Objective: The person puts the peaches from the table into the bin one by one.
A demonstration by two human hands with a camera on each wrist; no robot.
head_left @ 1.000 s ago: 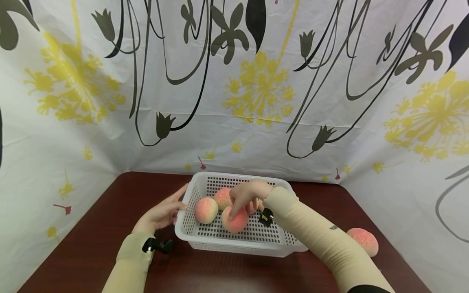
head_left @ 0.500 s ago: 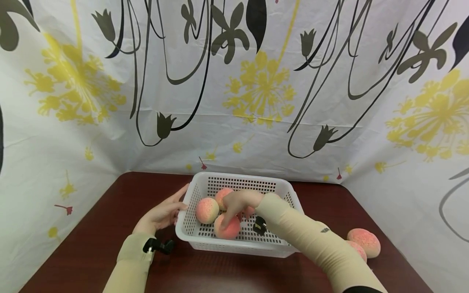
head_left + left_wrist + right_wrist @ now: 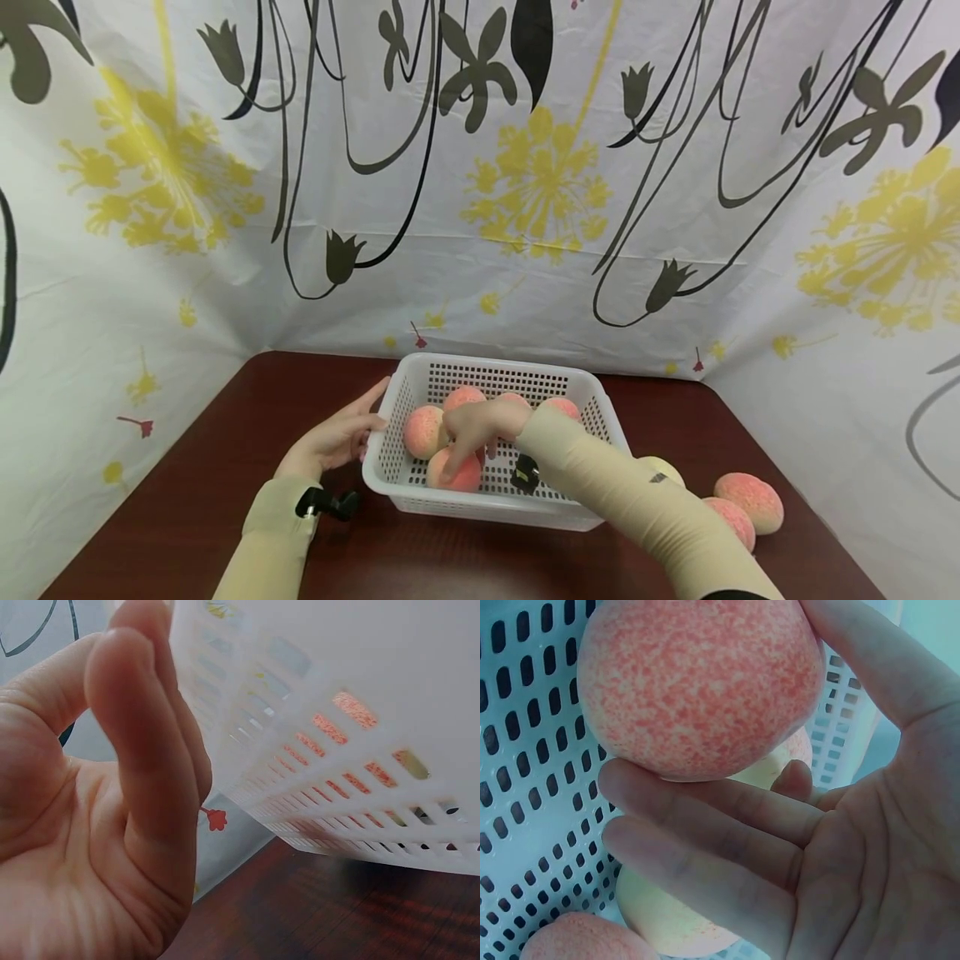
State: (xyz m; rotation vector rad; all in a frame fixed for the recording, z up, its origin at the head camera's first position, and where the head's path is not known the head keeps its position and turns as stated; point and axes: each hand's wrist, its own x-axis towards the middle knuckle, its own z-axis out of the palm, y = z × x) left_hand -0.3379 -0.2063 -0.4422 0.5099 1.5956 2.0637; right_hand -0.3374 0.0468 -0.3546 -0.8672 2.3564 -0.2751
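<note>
Peach (image 3: 459,475), pink and speckled, sits clamped in the grip of the right hand (image 3: 480,423), thumb to one side and fingers to the other, at the near left inside a white basket (image 3: 491,503); whether it touches the basket's floor, I can't tell. Four other peaches (image 3: 424,432) show in there, one just behind it, the rest along the back. The left hand (image 3: 330,440) lays thumb and forefinger on the basket's left end; I can't tell whether that grip clamps it. Rightward, more peaches (image 3: 748,502) lie on the dark red counter (image 3: 420,562), one partly behind the right sleeve (image 3: 630,492).
</note>
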